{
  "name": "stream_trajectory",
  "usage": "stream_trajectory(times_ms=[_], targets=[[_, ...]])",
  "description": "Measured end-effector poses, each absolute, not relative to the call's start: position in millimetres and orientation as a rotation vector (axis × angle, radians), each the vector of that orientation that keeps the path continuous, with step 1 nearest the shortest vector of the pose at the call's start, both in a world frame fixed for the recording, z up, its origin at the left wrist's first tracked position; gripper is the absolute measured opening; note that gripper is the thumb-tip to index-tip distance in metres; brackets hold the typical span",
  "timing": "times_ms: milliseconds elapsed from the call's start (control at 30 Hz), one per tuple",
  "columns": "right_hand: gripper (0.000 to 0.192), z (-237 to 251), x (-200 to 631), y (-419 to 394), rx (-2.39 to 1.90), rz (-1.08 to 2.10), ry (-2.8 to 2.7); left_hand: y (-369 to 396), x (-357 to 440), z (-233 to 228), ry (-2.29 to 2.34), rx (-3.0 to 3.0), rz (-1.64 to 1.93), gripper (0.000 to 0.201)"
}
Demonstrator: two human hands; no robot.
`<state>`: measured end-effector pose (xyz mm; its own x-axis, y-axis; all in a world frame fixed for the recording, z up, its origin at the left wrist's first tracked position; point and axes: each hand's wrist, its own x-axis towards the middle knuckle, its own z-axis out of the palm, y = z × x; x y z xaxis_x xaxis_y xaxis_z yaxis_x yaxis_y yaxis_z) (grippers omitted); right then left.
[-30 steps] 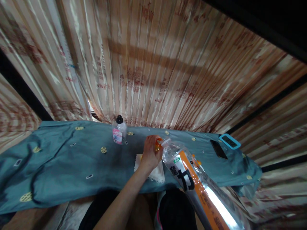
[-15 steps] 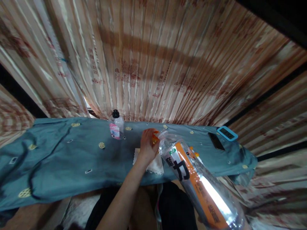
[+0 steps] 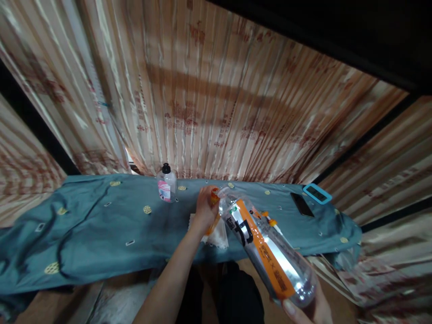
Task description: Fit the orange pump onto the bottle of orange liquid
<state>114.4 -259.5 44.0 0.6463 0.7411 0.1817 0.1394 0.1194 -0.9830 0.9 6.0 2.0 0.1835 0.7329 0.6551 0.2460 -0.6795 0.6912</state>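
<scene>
My left hand (image 3: 206,208) is wrapped around an orange bottle (image 3: 215,195) that stands near the middle of the bench, its open top facing up. From the lower right, my right hand (image 3: 308,310) grips the base end of a large clear plastic bottle (image 3: 270,252) with an orange and silver label. That bottle is tilted, its neck down at the orange bottle's mouth; whether liquid flows I cannot tell. Under my left hand lies a white cloth (image 3: 221,236). Partly behind the large bottle is an orange piece with a thin white tube (image 3: 272,222), possibly a spray head.
A clear bottle with black cap and pink label (image 3: 166,184) stands to the left on the teal cloth-covered bench (image 3: 111,225). At the right lie a dark phone (image 3: 302,204) and a blue-framed device (image 3: 317,194). Striped curtains (image 3: 189,90) hang behind.
The view has shifted, showing the bench a little lower. The large bottle's base has come into view with my right hand on it. Its neck stays at the orange bottle, which my left hand still holds.
</scene>
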Motion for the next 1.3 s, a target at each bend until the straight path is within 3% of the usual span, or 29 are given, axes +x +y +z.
stream_trajectory(times_ms=[467, 967, 1300], targets=[[0.08, 56.3, 113.5, -259.0, -1.334, 0.698, -0.726, 8.8, 1.8, 4.9, 0.954, 2.101, 1.492, 0.007], [0.078, 53.1, 115.8, -257.3, -1.339, 0.69, -0.775, 14.0, 2.1, -1.3, 0.963, 2.099, 1.491, 0.017], [0.078, 37.8, 132.5, -265.3, -1.383, 0.736, -0.967, 13.0, 0.5, -0.6, 0.933, 2.131, 1.48, 0.01]])
